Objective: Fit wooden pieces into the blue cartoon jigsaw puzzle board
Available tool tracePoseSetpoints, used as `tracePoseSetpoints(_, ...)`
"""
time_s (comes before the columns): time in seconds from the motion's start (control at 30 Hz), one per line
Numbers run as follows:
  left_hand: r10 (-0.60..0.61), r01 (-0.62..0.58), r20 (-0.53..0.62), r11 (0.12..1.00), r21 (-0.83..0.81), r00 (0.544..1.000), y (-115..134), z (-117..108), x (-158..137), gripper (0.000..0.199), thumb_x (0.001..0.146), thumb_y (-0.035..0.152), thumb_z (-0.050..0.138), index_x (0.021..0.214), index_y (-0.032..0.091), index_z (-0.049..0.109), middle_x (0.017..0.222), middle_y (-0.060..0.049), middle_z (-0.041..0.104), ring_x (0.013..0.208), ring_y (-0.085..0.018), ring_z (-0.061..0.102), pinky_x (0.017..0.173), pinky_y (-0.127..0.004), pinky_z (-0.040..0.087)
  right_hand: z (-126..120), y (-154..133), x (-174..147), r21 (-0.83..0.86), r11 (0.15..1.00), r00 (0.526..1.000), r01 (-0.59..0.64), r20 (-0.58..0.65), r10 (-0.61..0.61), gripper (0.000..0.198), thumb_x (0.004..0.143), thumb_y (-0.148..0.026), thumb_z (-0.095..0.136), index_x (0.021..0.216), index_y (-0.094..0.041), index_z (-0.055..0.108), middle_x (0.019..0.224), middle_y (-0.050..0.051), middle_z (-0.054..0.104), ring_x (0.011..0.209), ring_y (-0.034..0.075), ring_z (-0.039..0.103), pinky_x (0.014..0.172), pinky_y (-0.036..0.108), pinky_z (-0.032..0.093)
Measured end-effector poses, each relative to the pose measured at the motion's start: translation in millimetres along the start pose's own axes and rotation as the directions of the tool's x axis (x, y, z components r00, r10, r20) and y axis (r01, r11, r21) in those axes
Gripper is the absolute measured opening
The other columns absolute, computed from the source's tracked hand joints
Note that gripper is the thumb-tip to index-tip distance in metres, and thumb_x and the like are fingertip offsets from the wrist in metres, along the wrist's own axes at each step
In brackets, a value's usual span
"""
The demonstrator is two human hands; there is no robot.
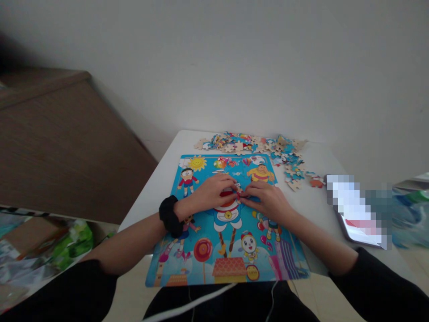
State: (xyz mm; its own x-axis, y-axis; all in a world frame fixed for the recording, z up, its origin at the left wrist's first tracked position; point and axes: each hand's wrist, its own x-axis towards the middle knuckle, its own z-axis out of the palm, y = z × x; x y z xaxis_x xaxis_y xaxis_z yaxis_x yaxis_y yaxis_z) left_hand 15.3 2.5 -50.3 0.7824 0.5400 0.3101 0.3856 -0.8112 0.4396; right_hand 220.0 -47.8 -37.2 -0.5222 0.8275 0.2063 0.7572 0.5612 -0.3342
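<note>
While the left hand [219,190] comes over the board from one side and the right hand [266,197] from the other, the head view shows their bent fingers nearly meeting above the printed cat figure [228,219], around a small piece [239,193] coloured partly red. The fingertips of both hands are gathered close to it rather than spread; whether either hand actually pinches it, or only presses it down, I cannot tell, because the fingers partly cover it.

The blue puzzle board [208,223] lies flat on a white table [156,179], its near edge toward the person's dark-clothed lap [221,308]. Its print includes a yellow sun [197,163] at the far left corner, a red lollipop [203,249] and a red-roofed house [229,268] along the near part.

Loose puzzle pieces [239,148] are heaped beyond the board's far edge and trail down past its far right corner. Just beside the end of that trail, a phone [353,217] rests at the right, its screen pixelated.

A black band [171,217] circles the left wrist. At the left stands a brown wooden cabinet [67,138], and near its foot lies a bright green bag [77,243]. A white cable [194,304] crosses the lap.
</note>
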Motion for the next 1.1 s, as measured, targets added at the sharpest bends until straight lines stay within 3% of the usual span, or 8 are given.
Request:
tracePoseSetpoints(0.47,-0.034,0.033,0.037,0.999,0.04,0.999,0.0,-8.0,8.5,0.02,0.088,0.033,0.05,0.091,0.018,0.062,0.107,-0.006,0.061,0.1,-0.017,0.056,0.088,-0.031,0.043,9.2,0.5,-1.3,-0.069,0.997,0.999,0.024,-0.039,-0.026,0.026,0.088,-0.039,0.048,0.091,-0.021,0.065,0.087,0.005,0.066,0.081,0.016,0.061,0.061,0.024,0.043)
tracePoseSetpoints(0.67,-0.104,0.085,0.05,0.953,0.292,0.993,-17.6,-26.0,54.8,0.026,0.086,0.031,0.05,0.103,0.015,0.062,0.102,-0.007,0.062,0.1,-0.02,0.054,0.091,-0.034,0.041,10.0,-3.0,-1.7,-0.063,0.997,0.995,0.05,-0.087,-0.055,0.029,0.09,-0.038,0.043,0.094,-0.021,0.066,0.088,0.005,0.066,0.081,0.015,0.061,0.062,0.024,0.043)
tracePoseSetpoints(0.83,-0.256,0.258,-0.071,0.836,0.485,0.964,-40.8,-18.6,97.6,0.035,0.087,0.035,0.047,0.113,0.016,0.06,0.106,-0.01,0.058,0.103,-0.024,0.052,0.088,-0.034,0.041,10.1,-0.3,-1.5,-0.058,0.997,0.989,0.044,-0.139,-0.052,0.031,0.091,-0.037,0.041,0.092,-0.02,0.066,0.088,0.005,0.067,0.081,0.015,0.061,0.064,0.024,0.043)
tracePoseSetpoints(1.1,-0.321,0.358,-0.166,0.766,0.534,0.933,-45.0,-6.0,120.6,0.041,0.085,0.048,0.044,0.096,0.013,0.064,0.103,-0.013,0.055,0.101,-0.03,0.05,0.08,-0.04,0.043,8.5,3.3,0.4,-0.081,0.997,0.985,0.02,-0.168,-0.033,0.033,0.092,-0.035,0.039,0.087,-0.018,0.067,0.087,0.004,0.067,0.08,0.015,0.062,0.059,0.024,0.041)
